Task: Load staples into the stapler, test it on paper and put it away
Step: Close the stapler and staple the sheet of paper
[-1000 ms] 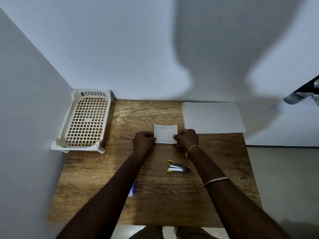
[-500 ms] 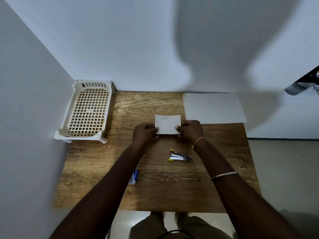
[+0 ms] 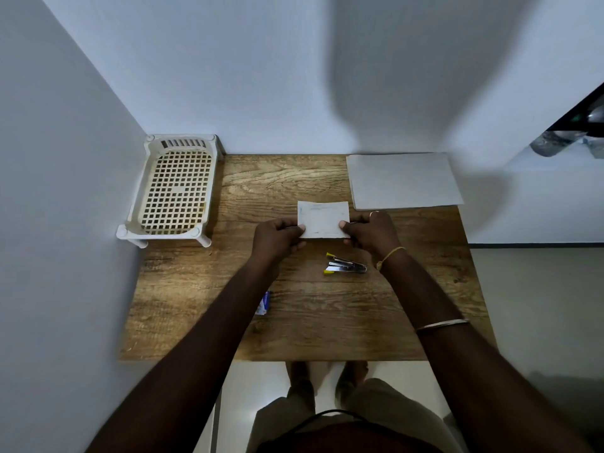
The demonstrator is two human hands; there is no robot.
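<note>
A small folded white paper [image 3: 323, 219] is held above the middle of the wooden table [image 3: 294, 325]. My left hand [image 3: 277, 238] pinches its lower left edge and my right hand [image 3: 371, 232] pinches its lower right edge. A small metal stapler with yellow ends [image 3: 344, 267] lies on the table just below the paper, near my right wrist, with its arm raised a little. A blue and white staple box [image 3: 264, 304] lies beside my left forearm, partly hidden by it.
A cream plastic basket tray [image 3: 175, 189] stands at the table's back left corner against the walls. A large white sheet [image 3: 403, 179] lies at the back right. The table's front edge is near my legs; floor lies to the right.
Both hands have kept hold of the small paper and lifted it slightly. The camera has tilted down, so the table sits lower in the earlier views. The stapler has not moved.
</note>
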